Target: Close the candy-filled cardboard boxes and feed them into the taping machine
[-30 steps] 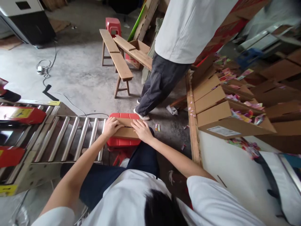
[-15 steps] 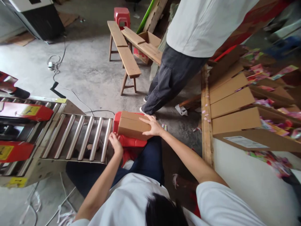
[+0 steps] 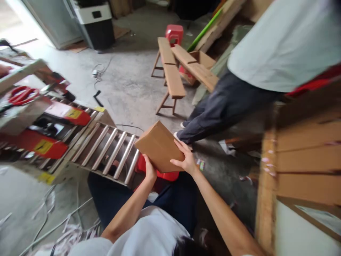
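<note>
A closed brown cardboard box (image 3: 161, 147) is held tilted between my two hands, above a red plastic stool (image 3: 167, 176). My left hand (image 3: 150, 169) grips its near left edge, thumb up along the side. At the box's right end, my right hand (image 3: 185, 158) has its fingers over the far edge and its thumb on the near face. The end of a roller conveyor (image 3: 106, 151) lies just left of the box.
On the left stands a machine with red guides (image 3: 50, 144) and red-handled scissors (image 3: 22, 96) on top. A person in dark trousers (image 3: 213, 103) stands ahead right. Wooden benches (image 3: 173, 80) are beyond. Cardboard boxes (image 3: 306, 156) line the right, behind a wooden rail (image 3: 267, 188).
The box has come up off the red stool and tilted. My left hand has moved from beside the rollers onto the box. The view has swung left.
</note>
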Motion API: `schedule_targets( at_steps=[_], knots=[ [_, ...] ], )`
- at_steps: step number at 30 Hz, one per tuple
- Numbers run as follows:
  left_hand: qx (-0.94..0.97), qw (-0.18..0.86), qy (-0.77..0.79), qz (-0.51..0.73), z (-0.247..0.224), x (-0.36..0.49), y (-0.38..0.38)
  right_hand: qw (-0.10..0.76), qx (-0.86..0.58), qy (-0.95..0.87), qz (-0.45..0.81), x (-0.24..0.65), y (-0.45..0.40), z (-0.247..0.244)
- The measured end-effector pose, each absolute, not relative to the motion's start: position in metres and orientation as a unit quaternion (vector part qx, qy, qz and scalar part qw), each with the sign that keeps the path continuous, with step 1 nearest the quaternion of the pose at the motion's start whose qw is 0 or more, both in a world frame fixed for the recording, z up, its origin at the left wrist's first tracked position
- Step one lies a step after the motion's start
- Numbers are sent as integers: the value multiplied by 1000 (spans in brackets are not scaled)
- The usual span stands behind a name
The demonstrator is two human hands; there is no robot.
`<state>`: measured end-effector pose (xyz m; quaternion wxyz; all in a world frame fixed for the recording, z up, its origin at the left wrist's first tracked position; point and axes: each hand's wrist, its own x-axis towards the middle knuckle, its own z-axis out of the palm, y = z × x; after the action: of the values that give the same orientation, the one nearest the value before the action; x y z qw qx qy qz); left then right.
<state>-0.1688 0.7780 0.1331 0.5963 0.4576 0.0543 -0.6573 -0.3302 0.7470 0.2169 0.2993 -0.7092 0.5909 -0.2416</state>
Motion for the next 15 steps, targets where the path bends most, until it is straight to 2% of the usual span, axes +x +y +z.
schedule_targets(
  at_steps=[2, 4, 8, 10, 15],
  knots=[
    [460, 638, 57, -615, 135, -132, 784, 274, -753, 556, -221, -282, 739, 232],
    [486, 613, 54, -620, 137, -90, 792, 259, -789, 523, -194, -234, 730, 238],
    [583, 315, -84, -744, 144, -18, 842, 233, -828, 494, -128, -154, 724, 225],
    [549, 232, -157, -787, 144, -5, 878, 205, -835, 495, -123, -125, 724, 214],
    [517, 252, -161, -802, 126, -26, 912, 194, -828, 511, -129, -32, 685, 199]
  ],
)
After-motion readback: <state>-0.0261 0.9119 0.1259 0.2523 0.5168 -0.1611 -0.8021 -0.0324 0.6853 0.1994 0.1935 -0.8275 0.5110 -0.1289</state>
